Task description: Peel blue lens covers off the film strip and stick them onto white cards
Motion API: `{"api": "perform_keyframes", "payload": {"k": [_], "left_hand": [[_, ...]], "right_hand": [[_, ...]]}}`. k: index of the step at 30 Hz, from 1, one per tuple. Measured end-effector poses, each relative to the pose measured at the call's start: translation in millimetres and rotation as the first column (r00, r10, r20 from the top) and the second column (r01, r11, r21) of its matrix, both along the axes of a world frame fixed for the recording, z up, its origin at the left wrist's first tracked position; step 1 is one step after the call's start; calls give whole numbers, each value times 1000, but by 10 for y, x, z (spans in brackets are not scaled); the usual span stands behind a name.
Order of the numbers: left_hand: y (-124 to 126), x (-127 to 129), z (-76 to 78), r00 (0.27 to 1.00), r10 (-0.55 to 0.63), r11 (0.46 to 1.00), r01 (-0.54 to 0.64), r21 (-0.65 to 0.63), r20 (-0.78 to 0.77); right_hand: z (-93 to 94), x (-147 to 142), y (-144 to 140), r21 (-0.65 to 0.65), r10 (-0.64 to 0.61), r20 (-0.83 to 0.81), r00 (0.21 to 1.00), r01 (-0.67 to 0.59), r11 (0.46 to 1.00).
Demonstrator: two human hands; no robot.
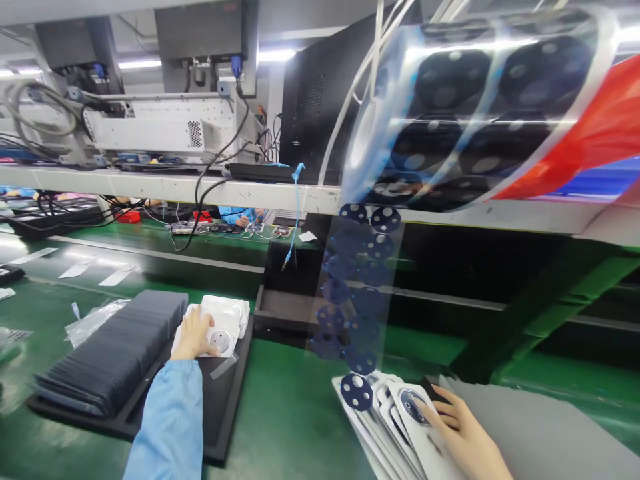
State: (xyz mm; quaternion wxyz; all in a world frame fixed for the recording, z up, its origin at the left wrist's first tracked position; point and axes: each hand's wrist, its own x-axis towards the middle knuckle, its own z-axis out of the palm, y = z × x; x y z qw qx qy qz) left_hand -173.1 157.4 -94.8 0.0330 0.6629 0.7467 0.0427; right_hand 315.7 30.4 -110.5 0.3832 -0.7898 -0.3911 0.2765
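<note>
My left hand [194, 335] is over the black tray, its fingers and thumb closed round a white phone back cover [227, 345] with a round camera area. Another white cover [225, 303] lies just behind it. At the lower right, my right hand [467, 430] grips the edge of a white phone back cover [425, 443], its index finger by the dark round camera sticker [413, 405]. This cover tops a fanned stack of similar covers [367, 427]. A loose dark round sticker with pale dots [356, 392] touches the stack's left end.
A row of dark sheets [117, 353] fills the left of the black tray [220, 433]. A roll of dotted round stickers [470, 113] sits on the shelf [280, 193], its clear strip [357, 293] hanging down. Grey sheets [555, 427] lie at right; a dark box [285, 307] stands behind.
</note>
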Motion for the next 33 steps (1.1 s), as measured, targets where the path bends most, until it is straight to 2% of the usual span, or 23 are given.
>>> {"api": "perform_keyframes", "payload": {"k": [4,8,10,14,16,18,21,24,27,29,31,33], "left_hand": [[23,-48,33,995,-42,997,36,62,92],[0,4,244,947,-125,988,90,129,296],[-49,104,362,893,-170,978,100,182,418],[-212,484,519,719,-283,951,124,283,635],[-315,738,556,596,-352,936,203,289,722],[-427,988,585,474,-390,912,316,260,789],[-607,1262,653,349,-378,868,455,198,858],[-766,1381,735,244,-311,855,493,158,918],[-848,1429,760,157,-230,893,427,144,961],[-856,1459,738,158,-215,922,359,147,964],[-849,1492,703,179,-203,941,306,141,963],[-843,1521,674,200,-196,953,268,139,960]], "right_hand": [[35,-48,17,70,-1,77,997,-5,998],[172,-248,-75,178,6,137,991,-30,984],[234,-434,-149,270,64,71,995,-81,959],[324,-839,-256,476,300,-136,944,-204,856],[386,-973,-248,480,422,-172,890,-298,825],[469,-1044,-191,415,538,-188,822,-430,802],[589,-1095,-67,395,624,-164,764,-528,752],[651,-1153,21,494,631,-27,775,-538,683],[680,-1212,26,588,556,295,777,-606,535],[708,-1233,-20,580,352,572,740,-669,464],[737,-1244,-94,548,69,767,638,-706,449],[754,-1262,-184,523,-159,843,514,-710,471]]}}
